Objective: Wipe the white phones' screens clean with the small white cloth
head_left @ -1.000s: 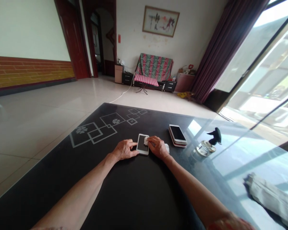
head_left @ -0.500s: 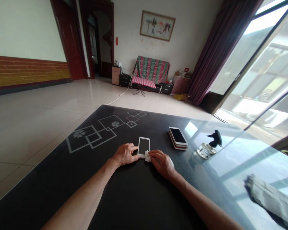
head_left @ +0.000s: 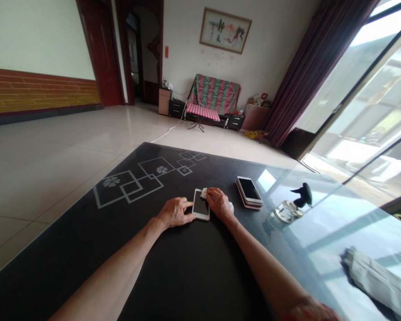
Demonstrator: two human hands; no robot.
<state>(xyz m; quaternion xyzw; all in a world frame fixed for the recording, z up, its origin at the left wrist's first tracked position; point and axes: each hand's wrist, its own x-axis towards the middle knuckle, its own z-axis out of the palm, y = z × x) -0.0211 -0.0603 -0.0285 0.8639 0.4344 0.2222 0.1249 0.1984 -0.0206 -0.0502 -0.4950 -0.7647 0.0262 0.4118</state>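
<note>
A white phone (head_left: 200, 208) with a dark screen lies face up on the black glass table (head_left: 173, 267). My left hand (head_left: 174, 212) rests at the phone's left edge, thumb and forefinger pinching its side. My right hand (head_left: 219, 204) is closed on a small white cloth (head_left: 204, 193) pressed against the far right part of the screen; more of the cloth shows behind the hand.
A stack of two or three phones (head_left: 249, 191) lies to the right of my hands. A glass spray bottle (head_left: 292, 207) with a black trigger lies on its side beyond it. Folded grey fabric (head_left: 377, 278) sits at the near right. White square patterns (head_left: 133, 180) mark the tabletop's far left.
My right hand with the cloth moved from the phone's near end up to its far end, back to where it was a second ago. My left hand kept its hold on the phone's edge.
</note>
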